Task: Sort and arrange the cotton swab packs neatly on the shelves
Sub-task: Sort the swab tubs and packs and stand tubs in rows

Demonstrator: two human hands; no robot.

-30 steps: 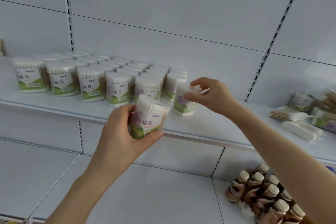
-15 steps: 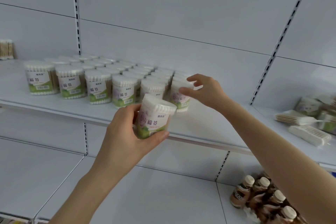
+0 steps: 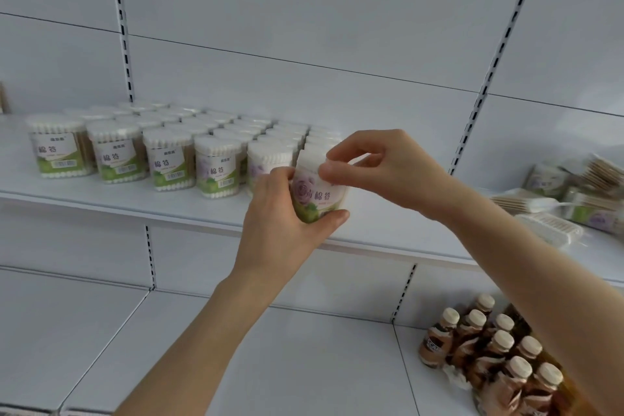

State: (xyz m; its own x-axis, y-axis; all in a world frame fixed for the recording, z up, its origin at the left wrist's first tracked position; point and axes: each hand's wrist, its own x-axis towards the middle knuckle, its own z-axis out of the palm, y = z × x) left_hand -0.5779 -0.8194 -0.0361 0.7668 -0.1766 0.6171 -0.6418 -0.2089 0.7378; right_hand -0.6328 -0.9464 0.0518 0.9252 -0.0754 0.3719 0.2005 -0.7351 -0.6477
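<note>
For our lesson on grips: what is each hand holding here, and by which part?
Both hold one cotton swab pack: the left hand wraps its lower body, and the right hand pinches its top edge.

this is a shop. long white metal shelves [image 3: 101, 203] run along a white back wall with black slotted strips [image 3: 123, 27]. many clear plastic tubs of white cotton swabs [image 3: 114, 155], all alike with green labels and barcode stickers, stand in neat rows from the front edge of one shelf to the back. brown drink bottles with cream caps [image 3: 502, 344] crowd the right end of the shelf below.
</note>
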